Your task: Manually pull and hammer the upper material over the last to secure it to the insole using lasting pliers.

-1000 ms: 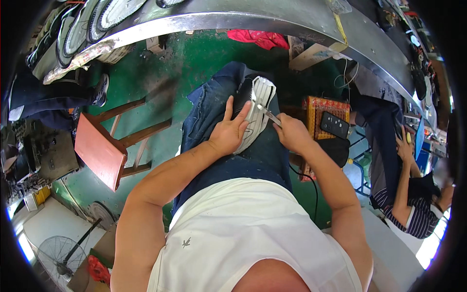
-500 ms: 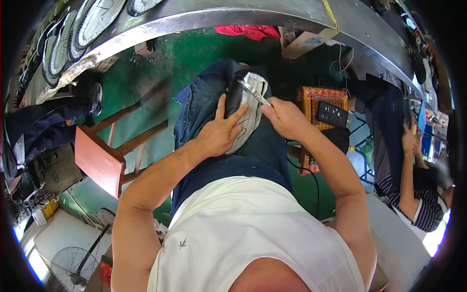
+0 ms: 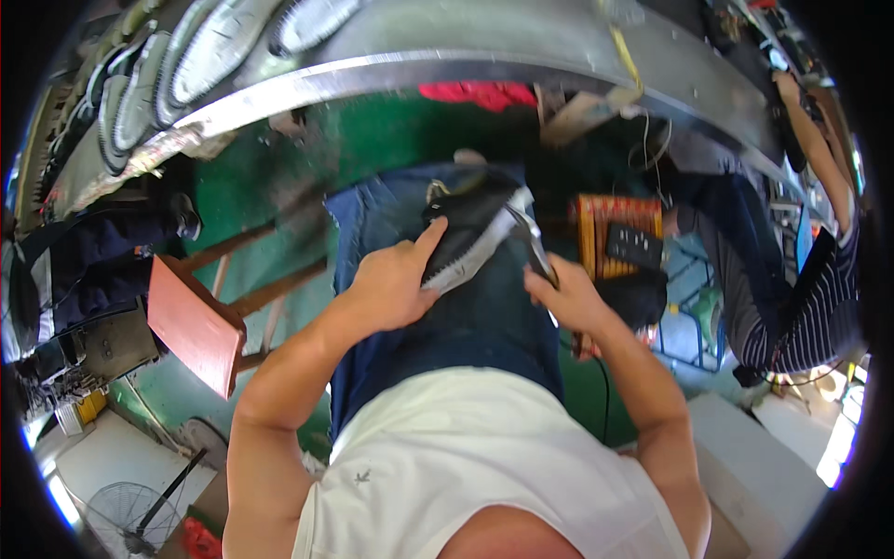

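A black shoe upper (image 3: 466, 216) with a pale, stitched underside edge (image 3: 470, 265) lies on its side across my lap. My left hand (image 3: 398, 284) grips its near end, the index finger stretched along the black side. In my right hand (image 3: 570, 293) is a pair of metal pliers (image 3: 534, 239), held by the handles. Its head is at the far end of the shoe's pale edge; whether it bites the material cannot be made out through the blur.
Ahead runs a metal bench (image 3: 391, 67) with several pale shoe soles (image 3: 219, 51) at its left. A red stool (image 3: 194, 321) stands to my left. On the right, a black phone-like object (image 3: 635, 244) rests on a beaded seat (image 3: 596, 219). A person in stripes (image 3: 819, 317) is beyond it.
The shoe has rolled from showing its pale underside to showing more black side. My left hand has shifted nearer me; the pliers have moved right and swung steeper.
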The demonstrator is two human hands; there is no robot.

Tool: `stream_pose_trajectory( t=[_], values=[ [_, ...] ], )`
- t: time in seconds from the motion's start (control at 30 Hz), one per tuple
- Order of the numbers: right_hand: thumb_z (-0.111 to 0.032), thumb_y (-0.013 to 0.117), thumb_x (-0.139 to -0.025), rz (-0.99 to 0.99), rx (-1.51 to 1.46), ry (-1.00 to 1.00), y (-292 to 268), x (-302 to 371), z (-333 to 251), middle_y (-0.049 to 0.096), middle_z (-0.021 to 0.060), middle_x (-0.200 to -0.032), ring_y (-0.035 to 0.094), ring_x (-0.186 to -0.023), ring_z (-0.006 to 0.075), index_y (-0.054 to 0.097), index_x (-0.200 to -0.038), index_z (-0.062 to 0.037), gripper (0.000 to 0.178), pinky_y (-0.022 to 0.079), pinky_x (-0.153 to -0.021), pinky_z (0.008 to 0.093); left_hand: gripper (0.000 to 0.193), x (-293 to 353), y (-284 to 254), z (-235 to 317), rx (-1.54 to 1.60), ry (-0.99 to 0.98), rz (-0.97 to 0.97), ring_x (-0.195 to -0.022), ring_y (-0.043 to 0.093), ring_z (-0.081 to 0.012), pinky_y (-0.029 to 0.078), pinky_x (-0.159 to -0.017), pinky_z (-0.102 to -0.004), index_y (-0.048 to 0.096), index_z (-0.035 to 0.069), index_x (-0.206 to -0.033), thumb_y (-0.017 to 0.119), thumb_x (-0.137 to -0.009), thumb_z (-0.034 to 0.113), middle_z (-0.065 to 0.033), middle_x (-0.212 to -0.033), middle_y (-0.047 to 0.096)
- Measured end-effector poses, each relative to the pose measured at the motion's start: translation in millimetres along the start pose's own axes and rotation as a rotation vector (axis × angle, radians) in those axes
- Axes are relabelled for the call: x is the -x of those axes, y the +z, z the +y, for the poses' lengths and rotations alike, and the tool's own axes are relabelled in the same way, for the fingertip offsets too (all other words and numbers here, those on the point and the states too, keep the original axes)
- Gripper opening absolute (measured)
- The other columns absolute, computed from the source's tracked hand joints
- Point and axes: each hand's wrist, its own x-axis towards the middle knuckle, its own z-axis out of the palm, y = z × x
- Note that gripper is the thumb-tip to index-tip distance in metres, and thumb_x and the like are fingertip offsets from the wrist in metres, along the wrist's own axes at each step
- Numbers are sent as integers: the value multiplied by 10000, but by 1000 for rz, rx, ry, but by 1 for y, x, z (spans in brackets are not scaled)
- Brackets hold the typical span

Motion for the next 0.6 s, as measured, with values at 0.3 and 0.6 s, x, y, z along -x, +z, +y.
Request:
stream_pose_trajectory(
  t=[0.3, 0.6],
  values=[
    [-104, 651, -928, -74, -666, 85, -4, 28, 22, 618, 31, -1050, 610, -923, 139, 517, -1361, -1, 465, 483, -812, 282, 500, -49, -64, 38, 714, 173, 308, -866, 661, -142, 548, -810, -323, 626, -13, -1173, 880, -772, 143, -118, -1009, 708],
    [-169, 620, -952, -176, 34, 143, -9, 22, -39, 655, 197, -896, 647, -843, 262, 601, -1108, -2, 230, 507, -810, 350, 405, -18, 64, -42, 503, -43, 296, -944, 707, -230, 543, -844, -361, 701, 50, -1236, 746, -899, 269, -201, -1081, 733]
  ],
)
